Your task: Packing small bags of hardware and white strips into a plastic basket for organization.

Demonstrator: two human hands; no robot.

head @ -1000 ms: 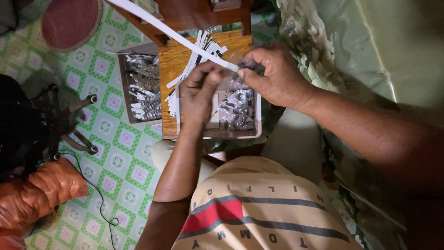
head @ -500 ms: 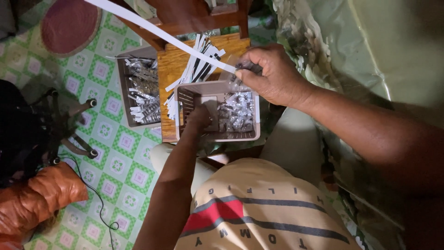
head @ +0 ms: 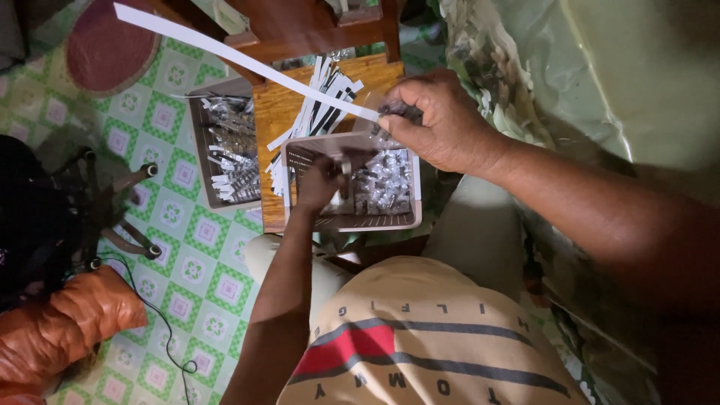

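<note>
View from above, left to right. An orange cushion (head: 64,330) lies on the green-and-white tiled floor (head: 172,247), with a black cable (head: 161,330) running past it. A grey tray (head: 225,150) of small shiny packets stands on the floor, touching the left edge of a low wooden stool (head: 274,120). A pile of white paper strips (head: 319,112) lies on the stool. The left hand (head: 319,184) reaches into a pale plastic basket (head: 352,221) on the stool, fingers curled among the clear packets (head: 382,184); whether it grips one cannot be told. The right hand (head: 442,124), above the basket's far rim, pinches the end of a long white strip (head: 240,56) that runs up and leftward.
</note>
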